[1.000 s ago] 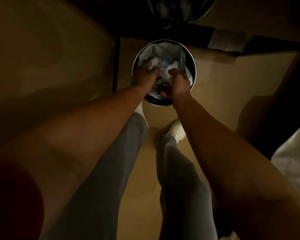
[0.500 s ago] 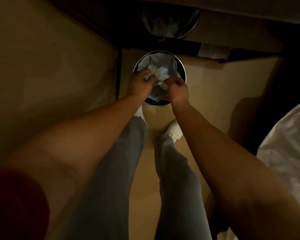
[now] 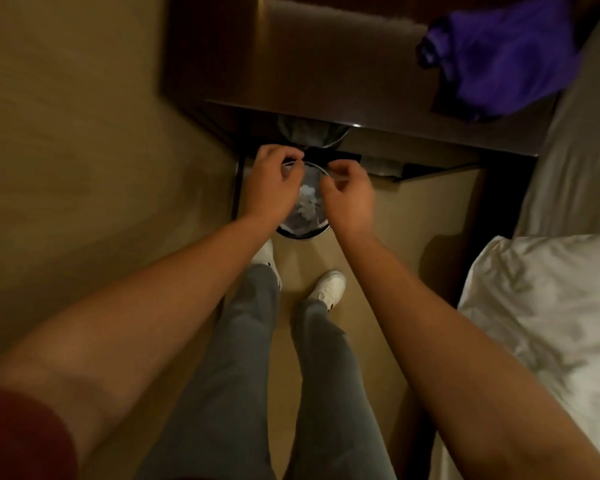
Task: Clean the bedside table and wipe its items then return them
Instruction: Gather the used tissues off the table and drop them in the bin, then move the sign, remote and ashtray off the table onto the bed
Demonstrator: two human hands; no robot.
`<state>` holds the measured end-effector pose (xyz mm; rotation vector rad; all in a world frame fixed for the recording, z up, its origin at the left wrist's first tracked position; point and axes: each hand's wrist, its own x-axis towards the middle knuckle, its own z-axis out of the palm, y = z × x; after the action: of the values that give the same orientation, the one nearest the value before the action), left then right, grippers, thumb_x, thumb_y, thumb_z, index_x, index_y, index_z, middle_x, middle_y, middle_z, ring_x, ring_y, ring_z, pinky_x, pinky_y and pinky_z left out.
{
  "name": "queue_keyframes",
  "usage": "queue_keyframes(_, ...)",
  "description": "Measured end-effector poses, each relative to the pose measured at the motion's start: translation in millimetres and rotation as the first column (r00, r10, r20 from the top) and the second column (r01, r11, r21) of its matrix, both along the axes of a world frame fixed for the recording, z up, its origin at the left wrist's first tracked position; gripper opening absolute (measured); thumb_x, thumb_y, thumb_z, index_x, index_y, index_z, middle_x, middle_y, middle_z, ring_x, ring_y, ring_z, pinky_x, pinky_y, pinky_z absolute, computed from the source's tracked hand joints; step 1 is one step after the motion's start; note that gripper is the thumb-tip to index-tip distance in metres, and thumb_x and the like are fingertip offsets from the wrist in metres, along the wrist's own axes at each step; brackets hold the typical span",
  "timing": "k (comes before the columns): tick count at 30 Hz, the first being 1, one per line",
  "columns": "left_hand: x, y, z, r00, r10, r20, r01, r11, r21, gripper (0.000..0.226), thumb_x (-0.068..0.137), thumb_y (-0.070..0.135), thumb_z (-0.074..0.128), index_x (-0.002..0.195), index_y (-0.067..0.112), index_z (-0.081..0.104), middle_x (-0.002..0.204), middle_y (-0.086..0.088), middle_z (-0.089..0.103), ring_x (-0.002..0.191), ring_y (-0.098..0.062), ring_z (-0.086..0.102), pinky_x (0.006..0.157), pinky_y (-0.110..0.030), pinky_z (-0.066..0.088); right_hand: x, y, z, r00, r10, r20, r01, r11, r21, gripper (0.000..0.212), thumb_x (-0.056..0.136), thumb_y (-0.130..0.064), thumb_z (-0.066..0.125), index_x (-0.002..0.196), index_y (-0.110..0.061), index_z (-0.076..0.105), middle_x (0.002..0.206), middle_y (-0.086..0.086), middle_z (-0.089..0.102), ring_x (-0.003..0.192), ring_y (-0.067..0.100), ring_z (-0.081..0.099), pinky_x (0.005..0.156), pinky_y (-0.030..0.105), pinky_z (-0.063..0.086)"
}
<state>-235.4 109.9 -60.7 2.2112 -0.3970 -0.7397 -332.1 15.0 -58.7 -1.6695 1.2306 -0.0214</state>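
Hands: both of mine reach down over the waste bin [image 3: 300, 230] on the floor, the left hand [image 3: 269, 183] at its left side and the right hand [image 3: 349, 195] at its right side.
Left hand: fingers curled, thumb and fingertips closed on the bin's thin rim or liner edge at the far left; exactly which of the two I cannot tell.
Right hand: fingers curled in, pinching the same thin edge at the far right of the bin.
Legs: my grey trousers [image 3: 229, 358] run down the middle of the view, with white shoes [image 3: 328, 287] on the floor just short of the bin.
Sleeve: a red sleeve [image 3: 18, 434] covers my left upper arm at the near left corner.
Bed: white bedding [image 3: 548, 320] lies at my right, close beside my right forearm.
Bin: round and dark, lined with a pale bag, with crumpled white tissue [image 3: 309, 202] inside between my two hands.
Floor: tan, with the bin standing at the foot of the bedside table.
Surface: the bedside table [image 3: 326, 64] is beyond the bin, dark brown, its glossy front reflecting the bin.
Cloth: a purple cloth [image 3: 499, 53] lies on the surface's far right corner, next to the bed.
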Motion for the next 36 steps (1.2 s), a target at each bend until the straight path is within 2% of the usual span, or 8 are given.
queue_keyframes(2, 5.5, -9.1, 20.0, 0.999, -0.008, 0.047, 0.010, 0.999, -0.040, 0.013, 0.100, 0.024, 0.059, 0.108, 0.025, 0.069, 0.117, 0.008, 0.051, 0.081, -0.001, 0.058, 0.074, -0.011, 0.047, 4.9, -7.6, 17.9, 0.999, 0.005, 0.033, -0.003, 0.999, -0.047, 0.028, 0.094, -0.017, 0.064, 0.122, -0.013, 0.066, 0.121, 0.004, 0.065, 0.089, 0.012, 0.065, 0.088, 0.036, 0.057)
queue_keyframes(5, 15.8, -24.1, 57.6, 0.990, -0.037, 0.133, 0.050, 0.994, -0.097, 0.013, 0.098, 0.026, 0.059, 0.107, 0.026, 0.068, 0.119, 0.007, 0.052, 0.081, -0.001, 0.058, 0.075, -0.010, 0.049, 11.2, -22.9, 53.8, 0.996, 0.031, 0.083, -0.021, 0.992, -0.121, 0.026, 0.092, -0.018, 0.065, 0.118, -0.015, 0.066, 0.116, 0.003, 0.064, 0.078, 0.007, 0.062, 0.079, 0.031, 0.054)
queue_keyframes(9, 29.3, -41.5, 98.0, 0.976, -0.055, 0.209, 0.081, 0.989, -0.122, 0.018, 0.096, 0.029, 0.062, 0.113, 0.025, 0.069, 0.127, 0.003, 0.053, 0.090, -0.010, 0.061, 0.085, -0.031, 0.057, 19.9, -44.1, 93.5, 0.991, 0.073, 0.108, -0.051, 0.979, -0.197, 0.029, 0.092, -0.023, 0.065, 0.121, -0.021, 0.064, 0.119, -0.004, 0.059, 0.073, -0.010, 0.056, 0.067, 0.010, 0.041)
queue_keyframes(10, 32.1, -45.2, 106.2, 0.972, -0.061, 0.225, 0.090, 0.988, -0.124, 0.019, 0.096, 0.029, 0.062, 0.114, 0.024, 0.069, 0.128, 0.002, 0.053, 0.092, -0.012, 0.062, 0.086, -0.035, 0.057, 21.0, -48.4, 102.1, 0.990, 0.088, 0.110, -0.062, 0.974, -0.217, 0.029, 0.093, -0.024, 0.065, 0.122, -0.022, 0.063, 0.121, -0.004, 0.058, 0.075, -0.010, 0.056, 0.067, 0.010, 0.040)
queue_keyframes(13, 41.7, -54.5, 125.2, 0.963, -0.074, 0.261, 0.108, 0.987, -0.120, 0.021, 0.096, 0.030, 0.063, 0.116, 0.023, 0.069, 0.128, 0.002, 0.052, 0.098, -0.015, 0.062, 0.089, -0.042, 0.057, 23.2, -61.4, 123.4, 0.982, 0.137, 0.129, -0.098, 0.958, -0.270, 0.031, 0.095, -0.025, 0.065, 0.125, -0.023, 0.062, 0.126, -0.003, 0.057, 0.085, 0.001, 0.061, 0.078, 0.018, 0.048)
queue_keyframes(21, 93.7, -76.7, 149.2, 0.929, -0.106, 0.354, 0.158, 0.980, -0.120, 0.030, 0.095, 0.038, 0.062, 0.122, 0.026, 0.068, 0.135, 0.001, 0.049, 0.122, -0.019, 0.053, 0.104, -0.040, 0.049, 37.6, -98.2, 143.9, 0.972, 0.204, 0.120, -0.145, 0.914, -0.380, 0.039, 0.092, -0.027, 0.067, 0.131, -0.027, 0.063, 0.136, -0.002, 0.058, 0.116, 0.011, 0.060, 0.100, 0.035, 0.052)
queue_keyframes(28, 120.2, -91.9, 125.4, 0.924, -0.165, 0.346, 0.190, 0.981, -0.040, 0.032, 0.096, 0.036, 0.064, 0.127, 0.028, 0.064, 0.143, 0.001, 0.048, 0.133, -0.017, 0.044, 0.100, -0.025, 0.037, 63.8, -121.3, 138.0, 0.990, 0.117, 0.079, -0.077, 0.917, -0.392, 0.043, 0.092, -0.032, 0.066, 0.134, -0.029, 0.061, 0.140, 0.000, 0.057, 0.123, 0.017, 0.056, 0.102, 0.040, 0.052)
queue_keyframes(36, 159.4, -104.9, 106.4, 0.918, -0.218, 0.332, 0.247, 0.968, -0.048, 0.037, 0.095, 0.033, 0.066, 0.131, 0.022, 0.063, 0.141, -0.004, 0.050, 0.130, -0.024, 0.047, 0.099, -0.028, 0.040, 94.7, -128.6, 132.3, 0.999, 0.045, 0.022, -0.034, 0.931, -0.362, 0.045, 0.091, -0.030, 0.069, 0.135, -0.026, 0.061, 0.140, 0.000, 0.056, 0.124, 0.016, 0.056, 0.102, 0.042, 0.053)
